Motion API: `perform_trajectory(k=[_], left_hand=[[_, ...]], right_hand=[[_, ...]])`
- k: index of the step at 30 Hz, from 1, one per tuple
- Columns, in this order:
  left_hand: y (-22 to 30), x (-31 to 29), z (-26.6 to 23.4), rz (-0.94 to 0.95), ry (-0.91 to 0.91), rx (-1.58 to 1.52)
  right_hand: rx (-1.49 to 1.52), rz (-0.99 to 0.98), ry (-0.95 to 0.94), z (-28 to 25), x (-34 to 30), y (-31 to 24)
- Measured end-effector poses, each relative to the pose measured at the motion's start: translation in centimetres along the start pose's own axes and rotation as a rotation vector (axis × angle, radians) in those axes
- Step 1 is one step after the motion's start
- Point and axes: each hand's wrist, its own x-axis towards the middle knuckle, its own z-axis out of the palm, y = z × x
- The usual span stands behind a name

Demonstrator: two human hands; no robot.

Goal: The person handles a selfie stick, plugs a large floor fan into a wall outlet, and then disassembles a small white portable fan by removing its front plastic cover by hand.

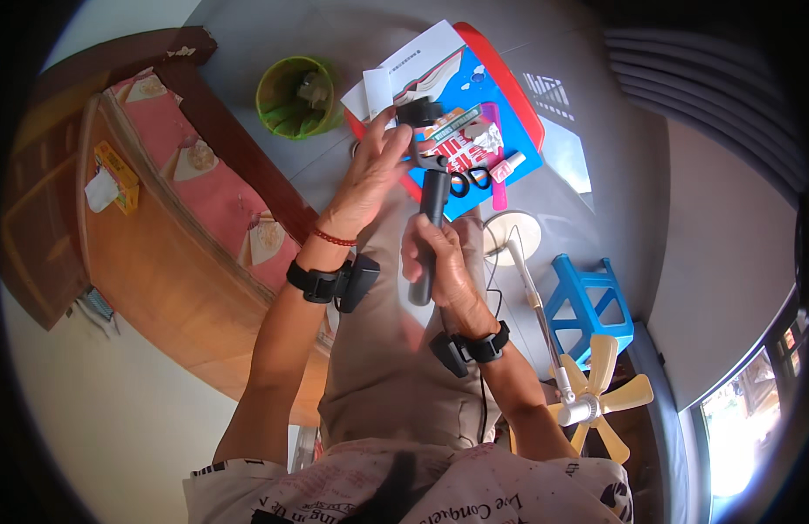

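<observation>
My right hand point(439, 262) grips the dark handle of a black stick-shaped device point(432, 223) and holds it upright over my lap. My left hand point(369, 170) reaches to the device's top, fingers touching its small black head point(419, 112). Both wrists carry black bands with small black units; the left wrist also has a red bead bracelet. Beyond the hands a red tray point(509, 87) lies on the floor, holding a blue printed sheet, white papers point(413, 61), black-handled scissors point(467, 181), a pink comb and small packets.
A green bucket point(295, 96) stands left of the tray. A wooden bed frame with a pink mattress point(186, 175) runs along my left. At my right are a blue plastic stool point(592, 301) and a standing fan with cream blades point(588, 406). Grey floor surrounds them.
</observation>
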Motion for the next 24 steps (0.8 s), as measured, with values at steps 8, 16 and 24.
perform_trajectory(k=[8, 16, 24], left_hand=[[-1.9, -1.0, 0.3, -0.049, -0.125, -0.222], [-0.8, -1.3, 2.5, -0.044, -0.086, -0.190], [-0.8, -0.7, 4.6, -0.039, -0.127, -0.376]], right_hand=[[0.337, 0.265, -0.260, 0.2, -0.8, -1.9], [-0.085, 0.068, -0.033, 0.4, -1.1, -2.1], [-0.678, -0.375, 0.272, -0.1, -1.3, -2.0]])
